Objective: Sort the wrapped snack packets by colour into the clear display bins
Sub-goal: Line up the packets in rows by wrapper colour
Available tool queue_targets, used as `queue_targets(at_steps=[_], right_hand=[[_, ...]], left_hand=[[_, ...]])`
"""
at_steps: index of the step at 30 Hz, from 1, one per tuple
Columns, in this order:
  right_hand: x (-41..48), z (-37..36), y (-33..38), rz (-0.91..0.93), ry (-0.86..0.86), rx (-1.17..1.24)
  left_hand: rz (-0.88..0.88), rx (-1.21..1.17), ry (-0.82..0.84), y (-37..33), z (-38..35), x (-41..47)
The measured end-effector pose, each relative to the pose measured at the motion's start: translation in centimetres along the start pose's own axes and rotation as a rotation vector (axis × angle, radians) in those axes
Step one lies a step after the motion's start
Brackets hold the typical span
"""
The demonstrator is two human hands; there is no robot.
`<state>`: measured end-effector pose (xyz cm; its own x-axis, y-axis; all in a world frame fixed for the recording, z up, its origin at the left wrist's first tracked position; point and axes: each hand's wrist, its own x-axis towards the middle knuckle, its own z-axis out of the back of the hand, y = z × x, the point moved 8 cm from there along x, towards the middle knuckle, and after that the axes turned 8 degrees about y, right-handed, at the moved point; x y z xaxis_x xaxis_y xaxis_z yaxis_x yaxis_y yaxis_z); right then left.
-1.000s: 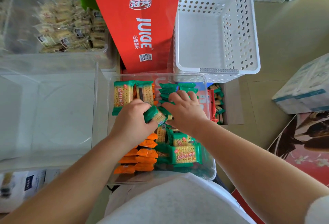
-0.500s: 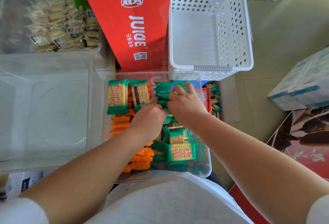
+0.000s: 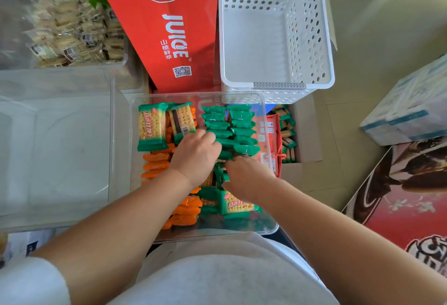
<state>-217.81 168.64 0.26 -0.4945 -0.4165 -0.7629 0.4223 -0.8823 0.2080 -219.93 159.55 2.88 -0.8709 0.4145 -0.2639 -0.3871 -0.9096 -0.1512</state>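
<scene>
A clear bin (image 3: 267, 228) on my lap holds green-wrapped cracker packets and orange packets. Two rows of green packets (image 3: 229, 125) stand on edge at the bin's far right. Orange packets (image 3: 154, 165) line the left side, and two green packets (image 3: 152, 126) lie flat on them at the far left. My left hand (image 3: 194, 154) rests in the bin's middle with fingers curled against the near end of the green rows. My right hand (image 3: 244, 175) reaches down among loose green packets (image 3: 235, 204), its fingertips hidden. What either hand holds is hidden.
A large clear bin (image 3: 55, 149) stands at the left, with another clear bin of pale packets (image 3: 72, 36) behind it. A red juice carton (image 3: 167, 26) and a white perforated basket (image 3: 275, 28) stand beyond. A cardboard box with more packets (image 3: 286, 132) sits to the right.
My left hand has moved right and forward from the bin's centre-left to the green rows. My right hand has drawn back toward me, from the rows down into the loose green packets.
</scene>
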Motion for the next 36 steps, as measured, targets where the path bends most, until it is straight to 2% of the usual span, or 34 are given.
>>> queue_targets(at_steps=[3,8,12,15,19,23,28,33,36], right_hand=[[1.4,-1.0,-0.1,-0.033,0.084,0.0],[2.4,-2.3,-0.6,-0.061,0.136,-0.008],[2.6,-3.0,-0.6,-0.077,0.208,-0.071],[2.5,-2.7,-0.6,-0.073,0.242,-0.135],[2.2,-1.9,-0.6,-0.081,0.296,-0.2],[2.1,-1.9,-0.5,-0.088,0.329,-0.218],[2.0,-1.5,-0.2,-0.067,0.254,-0.231],[0.8,-0.6,0.0,-0.043,0.104,-0.202],[-0.3,-0.2,0.0,-0.026,0.074,-0.158]], left_hand=[[0.068,-0.064,-0.025,1.1,0.0,-1.7],[-0.051,-0.036,0.005,-0.3,-1.6,-4.6],[-0.16,0.035,0.241,-2.3,-3.6,-4.6],[-0.116,0.153,0.416,-1.2,-4.5,-3.8],[-0.045,0.14,0.493,0.1,-5.4,-3.4],[-0.014,0.188,0.489,-0.6,-5.7,-3.0],[0.02,0.21,0.512,-1.0,-5.9,-2.6],[-0.038,0.211,0.354,-1.1,-5.4,-2.7],[-0.089,0.194,0.27,-1.4,-5.0,-3.0]])
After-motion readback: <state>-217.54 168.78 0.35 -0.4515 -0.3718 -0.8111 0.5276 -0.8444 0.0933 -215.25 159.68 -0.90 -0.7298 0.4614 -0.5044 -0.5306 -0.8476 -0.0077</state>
